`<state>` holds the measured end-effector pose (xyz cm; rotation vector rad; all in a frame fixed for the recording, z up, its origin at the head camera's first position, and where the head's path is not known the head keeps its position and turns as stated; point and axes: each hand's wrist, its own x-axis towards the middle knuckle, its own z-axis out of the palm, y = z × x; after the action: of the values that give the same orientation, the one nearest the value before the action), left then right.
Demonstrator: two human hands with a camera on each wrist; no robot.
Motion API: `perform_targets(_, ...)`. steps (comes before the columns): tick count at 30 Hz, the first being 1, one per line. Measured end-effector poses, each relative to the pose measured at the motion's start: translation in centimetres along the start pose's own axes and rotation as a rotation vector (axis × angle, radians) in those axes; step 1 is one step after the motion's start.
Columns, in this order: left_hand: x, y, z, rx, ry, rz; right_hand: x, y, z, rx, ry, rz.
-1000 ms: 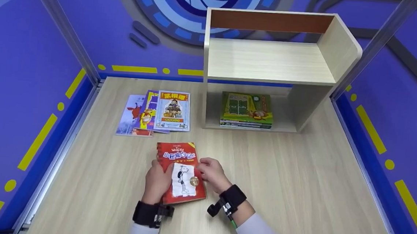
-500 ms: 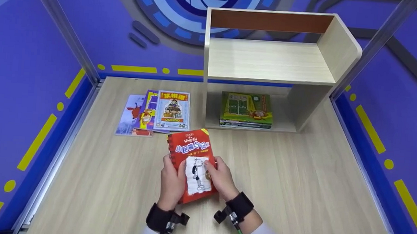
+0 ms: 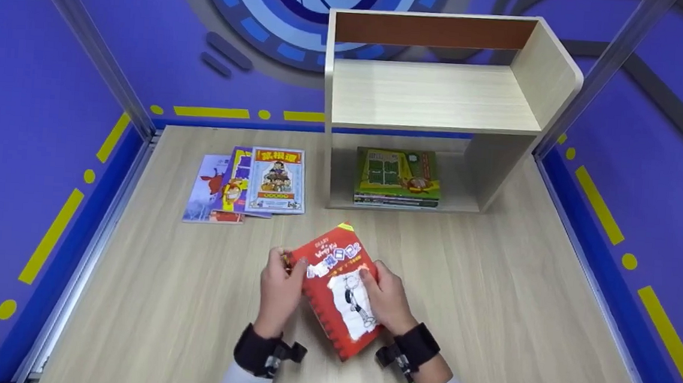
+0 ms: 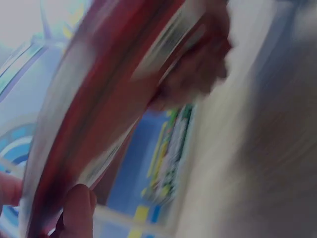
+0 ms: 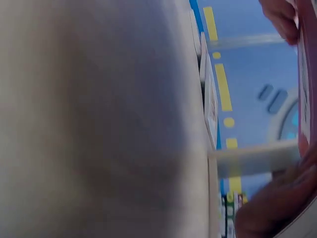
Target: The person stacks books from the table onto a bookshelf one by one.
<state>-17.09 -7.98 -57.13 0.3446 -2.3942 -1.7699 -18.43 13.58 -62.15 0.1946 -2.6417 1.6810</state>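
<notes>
A red paperback book with a white drawing panel on its cover is held up between both hands, tilted with its top toward the upper left. My left hand grips its upper left edge, thumb on the cover and fingers behind. My right hand grips the right edge, its thumb over the drawing. In the left wrist view the red book is seen edge-on and blurred, between a thumb and a finger. The right wrist view shows the right hand under the book's edge.
A two-tier wooden shelf stands at the back. A stack of books with a green cover on top lies in its lower compartment. Left of it, three overlapping books lie flat: a light blue one, a purple one and a lilac one.
The red book has been lifted off the table and turned clockwise. Both hands moved right with it; the left slid up toward the book's top corner. The head view has shifted slightly.
</notes>
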Motion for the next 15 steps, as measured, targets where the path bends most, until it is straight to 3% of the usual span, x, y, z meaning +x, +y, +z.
perform_targets(3, 1.2, 0.4, -1.3, 0.058, -0.091, -0.041, 0.0, 0.2, -1.0, -0.005, -0.109, -0.040)
perform_targets(6, 1.5, 0.5, -2.0, 0.143, -0.276, -0.062, -0.1, 0.1, -1.7, -0.027, -0.216, -0.067)
perform_targets(10, 1.1, -0.2, -2.0, 0.218, -0.510, -0.024, -0.1, -0.2, -2.3, -0.083, -0.313, -0.088)
perform_targets(12, 0.7, -0.7, -1.8, 0.205, -0.578, -0.007, -0.1, -0.3, -2.5, -0.116, -0.338, -0.096)
perform_targets(15, 0.2, -1.3, -1.4, 0.149, -0.619, -0.002, 0.1, -0.3, -2.9, -0.153, -0.370, -0.106)
